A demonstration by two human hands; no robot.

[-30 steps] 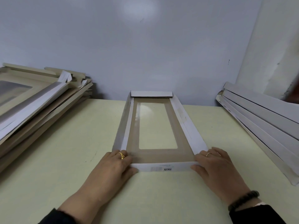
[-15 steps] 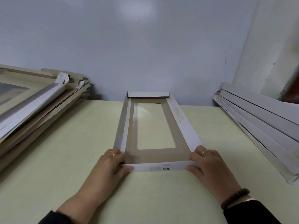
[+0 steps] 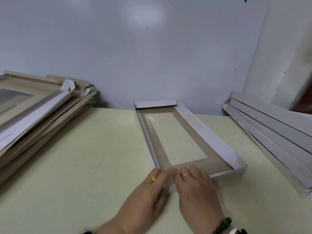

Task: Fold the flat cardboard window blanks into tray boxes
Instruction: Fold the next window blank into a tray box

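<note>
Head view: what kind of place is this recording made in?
Probably a small packaging or box-assembly workstation. A pale yellow-green table against a plain wall carries a stack of flat brown cardboard window blanks on the left, and folded white tray boxes on the right.

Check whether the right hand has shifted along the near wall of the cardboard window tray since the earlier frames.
Yes. The right hand has moved leftward along the near wall of the white-and-brown cardboard window tray, from its right corner to meet the left hand at the left corner.

Both the left hand [image 3: 150, 190] and right hand [image 3: 194, 184] press side by side on the near-left corner of the window tray box [image 3: 217, 146] lying on the tabletop [image 3: 84, 166]
</note>
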